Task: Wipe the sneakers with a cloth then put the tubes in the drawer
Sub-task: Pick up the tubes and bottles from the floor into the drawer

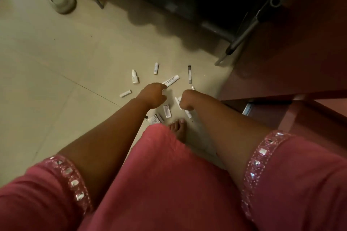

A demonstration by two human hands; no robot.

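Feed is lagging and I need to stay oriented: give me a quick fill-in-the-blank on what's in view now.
1. The tubes lie scattered on the tiled ____.
2. The left hand pinches one end of a white lettered ____.
3. The foot beside the nearest tubes is ____.
Missing words: floor; tube; bare.
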